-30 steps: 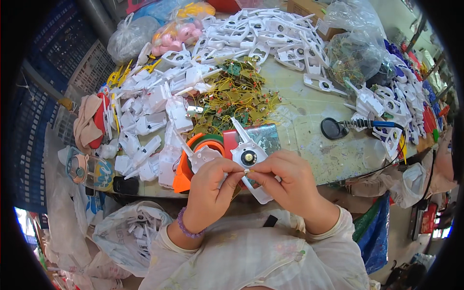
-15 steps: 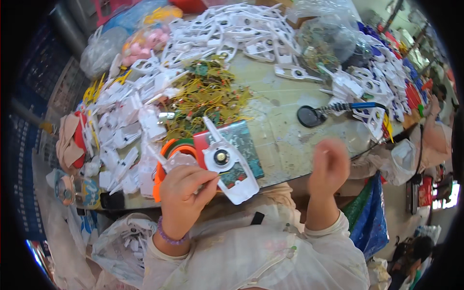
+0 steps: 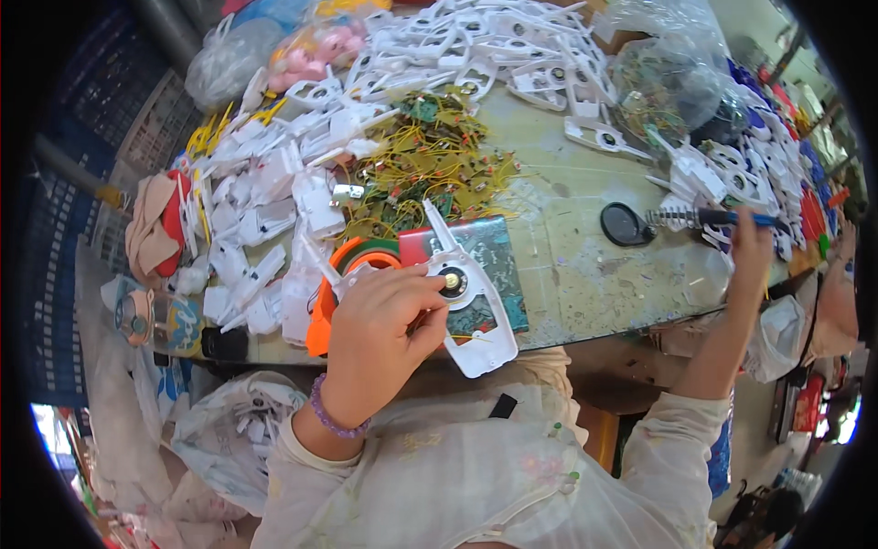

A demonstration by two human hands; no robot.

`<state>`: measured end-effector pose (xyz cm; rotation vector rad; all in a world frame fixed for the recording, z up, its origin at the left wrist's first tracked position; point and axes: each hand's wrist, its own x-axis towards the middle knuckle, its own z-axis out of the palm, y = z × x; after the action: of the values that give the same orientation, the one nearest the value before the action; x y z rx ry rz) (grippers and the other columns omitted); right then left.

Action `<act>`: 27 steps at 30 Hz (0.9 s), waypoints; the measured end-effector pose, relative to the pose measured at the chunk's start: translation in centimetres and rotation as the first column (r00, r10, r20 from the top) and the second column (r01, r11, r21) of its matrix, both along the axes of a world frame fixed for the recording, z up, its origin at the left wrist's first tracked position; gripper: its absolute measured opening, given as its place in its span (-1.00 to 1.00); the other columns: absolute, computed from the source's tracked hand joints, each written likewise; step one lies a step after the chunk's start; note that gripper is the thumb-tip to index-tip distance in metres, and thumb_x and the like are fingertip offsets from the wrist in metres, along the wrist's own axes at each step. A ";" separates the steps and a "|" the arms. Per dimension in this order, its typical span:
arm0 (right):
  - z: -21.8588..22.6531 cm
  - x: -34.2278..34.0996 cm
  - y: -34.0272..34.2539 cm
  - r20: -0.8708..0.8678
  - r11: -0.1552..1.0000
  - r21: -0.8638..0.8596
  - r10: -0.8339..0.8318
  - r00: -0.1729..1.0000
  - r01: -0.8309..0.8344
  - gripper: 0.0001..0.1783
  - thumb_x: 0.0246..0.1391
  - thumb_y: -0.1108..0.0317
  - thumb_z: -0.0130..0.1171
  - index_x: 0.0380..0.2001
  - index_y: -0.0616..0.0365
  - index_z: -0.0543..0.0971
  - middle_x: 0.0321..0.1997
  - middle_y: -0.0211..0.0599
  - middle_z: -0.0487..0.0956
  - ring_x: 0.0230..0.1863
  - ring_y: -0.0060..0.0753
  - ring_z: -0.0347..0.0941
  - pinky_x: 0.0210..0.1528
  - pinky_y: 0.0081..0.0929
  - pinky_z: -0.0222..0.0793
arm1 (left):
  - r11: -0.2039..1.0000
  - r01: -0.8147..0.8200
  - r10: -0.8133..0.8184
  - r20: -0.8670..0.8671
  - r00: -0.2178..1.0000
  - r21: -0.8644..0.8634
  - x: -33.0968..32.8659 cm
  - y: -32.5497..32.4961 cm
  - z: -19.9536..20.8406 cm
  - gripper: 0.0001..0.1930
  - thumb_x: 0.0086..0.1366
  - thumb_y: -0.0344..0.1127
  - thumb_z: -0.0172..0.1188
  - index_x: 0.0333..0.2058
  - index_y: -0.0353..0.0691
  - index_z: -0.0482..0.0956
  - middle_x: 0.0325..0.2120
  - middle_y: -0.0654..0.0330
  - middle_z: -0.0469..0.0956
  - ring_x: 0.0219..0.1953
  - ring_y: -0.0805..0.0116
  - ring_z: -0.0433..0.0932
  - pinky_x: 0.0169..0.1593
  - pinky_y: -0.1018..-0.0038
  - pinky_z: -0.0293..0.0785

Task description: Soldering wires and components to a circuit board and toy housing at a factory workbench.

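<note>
One bent left hand is resting over the white frame near the edge of the surface while the right hand is touching the soldering iron, both grips unclear, this apparent tool-fetching step calling for a firm hold.

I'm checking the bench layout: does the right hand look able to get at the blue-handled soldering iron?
Likely yes: the right hand is at the soldering iron, with nothing visible blocking it.

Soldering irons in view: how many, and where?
1: the soldering iron sits toward the right of the picture, in a coil stand, the right hand at its handle. Others may be hidden.
</note>
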<state>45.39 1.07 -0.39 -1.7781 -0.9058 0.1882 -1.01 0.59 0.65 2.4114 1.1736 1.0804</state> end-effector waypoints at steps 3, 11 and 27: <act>3.4 -1.1 -4.7 0.160 0.954 0.280 -0.159 0.974 0.110 -0.75 0.09 0.17 0.12 -0.34 0.14 0.52 -0.65 -0.59 0.29 -0.63 -0.77 0.10 -0.61 -0.70 -0.03 | 1.000 -0.006 0.006 0.001 1.000 -0.001 0.2 0.2 0.3 -0.87 -0.08 -0.50 0.26 -0.52 -0.24 0.48 -0.41 0.17 0.58 -0.26 0.14 0.55 -0.17 0.29 0.41; 3.5 -13.2 -8.5 0.589 0.654 0.601 0.026 0.808 -0.459 -0.69 0.16 0.20 -0.03 -0.36 0.30 0.37 -0.57 -0.19 0.36 -0.63 -0.37 0.26 -0.62 -0.50 0.16 | 0.996 -0.088 0.088 -0.118 0.989 0.001 1.0 0.4 0.7 -0.87 -0.15 -0.53 0.22 -0.59 -0.25 0.44 -0.48 0.18 0.57 -0.33 0.15 0.54 -0.13 0.28 0.40; 0.2 -21.6 -4.9 0.470 0.365 0.434 0.688 0.553 -0.824 -0.70 0.18 0.07 -0.02 -0.34 0.11 0.38 -0.77 -0.48 0.39 -0.82 -0.56 0.26 -0.77 -0.64 0.11 | 0.994 -0.096 0.101 -0.104 0.989 0.054 1.2 0.2 0.4 -0.87 -0.19 -0.51 0.20 -0.60 -0.25 0.43 -0.53 0.20 0.49 -0.42 0.23 0.47 -0.08 0.26 0.32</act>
<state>23.75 -3.82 -0.23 -0.6262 -1.7074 0.2586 0.21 0.78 1.08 2.4997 1.3289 1.0313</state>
